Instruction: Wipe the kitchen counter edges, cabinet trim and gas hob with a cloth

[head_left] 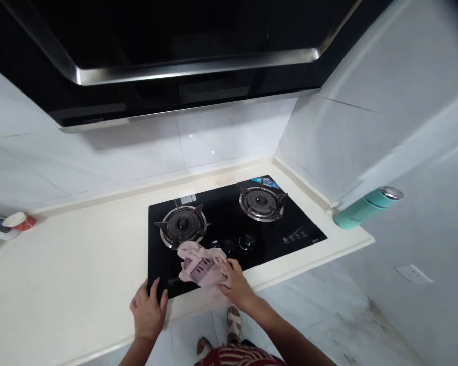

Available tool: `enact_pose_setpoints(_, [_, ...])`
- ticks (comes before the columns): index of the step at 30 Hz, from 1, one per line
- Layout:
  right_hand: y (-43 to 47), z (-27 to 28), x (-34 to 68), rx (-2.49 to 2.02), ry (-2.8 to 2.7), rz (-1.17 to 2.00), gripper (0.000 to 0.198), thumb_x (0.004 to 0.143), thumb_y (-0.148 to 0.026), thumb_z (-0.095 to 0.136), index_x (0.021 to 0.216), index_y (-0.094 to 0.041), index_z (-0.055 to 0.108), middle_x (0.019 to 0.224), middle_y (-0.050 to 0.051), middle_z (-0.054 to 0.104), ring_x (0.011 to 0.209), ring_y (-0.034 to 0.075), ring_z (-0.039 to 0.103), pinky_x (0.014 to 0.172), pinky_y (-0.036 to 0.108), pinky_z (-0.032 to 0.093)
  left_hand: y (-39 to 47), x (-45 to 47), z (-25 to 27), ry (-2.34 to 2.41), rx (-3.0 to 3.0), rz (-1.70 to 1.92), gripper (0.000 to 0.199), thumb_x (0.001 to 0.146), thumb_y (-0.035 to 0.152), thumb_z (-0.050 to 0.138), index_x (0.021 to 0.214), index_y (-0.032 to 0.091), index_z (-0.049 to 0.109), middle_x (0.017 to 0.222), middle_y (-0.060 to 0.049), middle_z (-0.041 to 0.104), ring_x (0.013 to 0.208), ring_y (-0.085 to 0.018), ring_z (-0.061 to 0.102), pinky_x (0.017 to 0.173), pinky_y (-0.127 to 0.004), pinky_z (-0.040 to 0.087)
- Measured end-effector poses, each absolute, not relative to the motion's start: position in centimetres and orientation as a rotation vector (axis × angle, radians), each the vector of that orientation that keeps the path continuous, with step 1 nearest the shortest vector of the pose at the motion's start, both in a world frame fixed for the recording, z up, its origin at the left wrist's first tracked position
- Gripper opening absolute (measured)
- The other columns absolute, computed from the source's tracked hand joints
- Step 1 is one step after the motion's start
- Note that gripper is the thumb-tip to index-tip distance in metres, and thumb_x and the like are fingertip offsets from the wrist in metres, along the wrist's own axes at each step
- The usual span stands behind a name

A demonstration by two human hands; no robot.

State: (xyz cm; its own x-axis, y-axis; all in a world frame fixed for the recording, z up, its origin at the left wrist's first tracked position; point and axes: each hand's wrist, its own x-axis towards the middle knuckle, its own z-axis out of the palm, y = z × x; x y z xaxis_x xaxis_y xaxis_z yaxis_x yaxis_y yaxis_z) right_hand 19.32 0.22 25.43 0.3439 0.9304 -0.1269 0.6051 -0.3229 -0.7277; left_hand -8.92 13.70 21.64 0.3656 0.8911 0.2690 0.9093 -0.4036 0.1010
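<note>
A pink cloth (pixel 202 264) with a darker printed patch lies bunched on the front of the black gas stove (pixel 221 213). My right hand (pixel 236 284) grips the cloth's right side, fingers curled into it. At the stove's front left corner rests my left hand (pixel 149 307), fingers apart, its fingertips touching the glass edge and holding nothing. Just behind the cloth is the left burner (pixel 183 226); the right burner (pixel 262 202) sits farther back. Two control knobs (pixel 247 240) show beside the cloth's upper right.
A black range hood (pixel 191 91) hangs low above the stove. On the right end of the cream counter (pixel 80 264) stands a green thermos (pixel 361 209). A red and white cup (pixel 21 221) is at the far left. Walls close off the back and right.
</note>
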Motion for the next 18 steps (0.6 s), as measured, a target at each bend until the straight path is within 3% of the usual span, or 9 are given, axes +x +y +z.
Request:
enact_pose_setpoints(4, [-3.5,25.2,23.9,-1.957,-1.264,0.786,0.044,0.073,-0.008,0.052,0.112,-0.025,0.060,0.116,0.004,0.051,0.102,0.017,0.058,0.095,0.031,0.049,13.6,-8.9,21.6,-1.682,-2.553,-0.447,0.046,0.100,0.044,0.042,0.134,0.019,0.063,0.138,-0.019,0.053,0.127,-0.032,0.051,0.102,-0.052,0.040])
enact_pose_setpoints(13, [-7.9,24.9,40.0,-2.228,-0.862,0.249,0.038,0.076,-0.022,0.051,0.111,-0.024,0.065,0.111,0.006,0.048,0.090,0.018,0.059,0.095,0.036,0.050,13.7,-8.9,22.0,-1.695,-2.562,-0.442,0.049,0.101,0.046,0.037,0.133,0.019,0.063,0.137,-0.019,0.053,0.128,-0.032,0.050,0.102,-0.053,0.041])
enact_pose_setpoints(18, [-6.5,26.2,43.3,-2.356,-0.914,0.144,0.053,0.082,-0.036,0.054,0.133,-0.023,0.061,0.130,0.014,0.052,0.116,0.028,0.056,0.103,0.045,0.046,13.5,-9.0,22.1,-1.704,-2.562,-0.460,0.048,0.100,0.045,0.037,0.132,0.020,0.063,0.136,-0.019,0.054,0.127,-0.032,0.051,0.102,-0.053,0.041])
